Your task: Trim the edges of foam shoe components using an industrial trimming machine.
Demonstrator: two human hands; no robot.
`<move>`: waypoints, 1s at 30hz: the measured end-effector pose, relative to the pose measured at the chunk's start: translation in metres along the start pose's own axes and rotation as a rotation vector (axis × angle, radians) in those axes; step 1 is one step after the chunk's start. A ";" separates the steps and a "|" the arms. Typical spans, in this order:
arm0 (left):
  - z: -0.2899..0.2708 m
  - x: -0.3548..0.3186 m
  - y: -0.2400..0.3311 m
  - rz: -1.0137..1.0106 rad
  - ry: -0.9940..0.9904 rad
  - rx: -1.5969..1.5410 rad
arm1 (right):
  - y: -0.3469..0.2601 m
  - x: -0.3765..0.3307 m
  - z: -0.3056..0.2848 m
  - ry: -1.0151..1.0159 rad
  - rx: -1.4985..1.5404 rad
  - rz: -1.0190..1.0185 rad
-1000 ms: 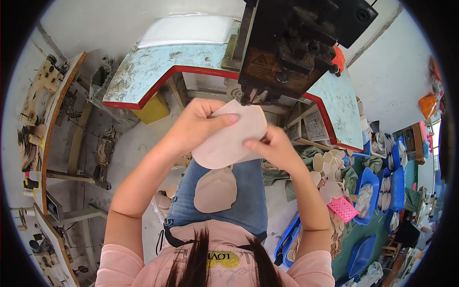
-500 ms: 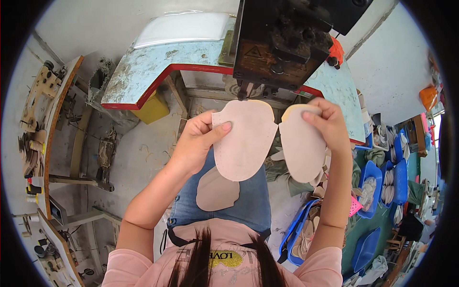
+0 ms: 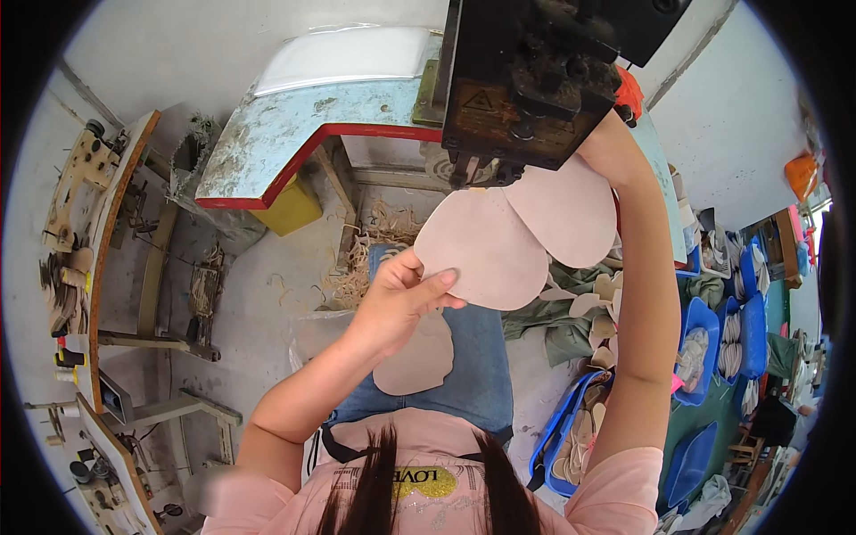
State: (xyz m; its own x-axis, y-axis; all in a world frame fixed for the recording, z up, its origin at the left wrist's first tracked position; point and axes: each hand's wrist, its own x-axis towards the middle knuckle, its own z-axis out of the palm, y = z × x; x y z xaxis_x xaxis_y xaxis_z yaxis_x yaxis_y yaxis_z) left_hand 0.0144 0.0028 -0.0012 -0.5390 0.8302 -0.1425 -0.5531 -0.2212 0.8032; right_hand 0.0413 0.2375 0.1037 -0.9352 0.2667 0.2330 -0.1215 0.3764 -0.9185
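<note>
My left hand (image 3: 397, 308) pinches the lower left edge of a pale beige piece (image 3: 481, 250) shaped like a shoe upper, thumb on top. A second beige upper piece (image 3: 571, 214) lies to its right and partly overlaps it. Both have their far edges under the head of a black sewing machine (image 3: 513, 98). My right hand (image 3: 611, 150) is beside the machine head at the far edge of the second piece; its fingers are hidden behind the machine. Across my jeans lies another flat beige piece (image 3: 415, 366).
A worn light-blue table (image 3: 267, 143) with a red edge surrounds the machine. Thread scraps (image 3: 379, 250) litter the floor beyond my knees. To my right are a blue basket (image 3: 571, 437) of shoe pieces and several blue bins (image 3: 695, 348). Shelving with spools (image 3: 76, 267) stands left.
The two pieces, held apart before, now overlap, their far edges under the machine head. My right hand has moved up and away beside the machine. My left hand has shifted slightly right and nearer.
</note>
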 end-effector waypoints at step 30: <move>-0.052 0.034 -0.002 0.026 0.025 0.388 | 0.042 -0.075 0.078 0.396 -0.107 -0.011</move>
State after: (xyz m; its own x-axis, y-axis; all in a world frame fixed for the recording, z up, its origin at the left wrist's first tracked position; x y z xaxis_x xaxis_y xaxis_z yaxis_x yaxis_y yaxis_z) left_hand -0.0356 0.0047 -0.0379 -0.5672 0.8134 -0.1295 -0.2607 -0.0281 0.9650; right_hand 0.0807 0.1642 0.0222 -0.7312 0.5753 0.3666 -0.0760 0.4653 -0.8819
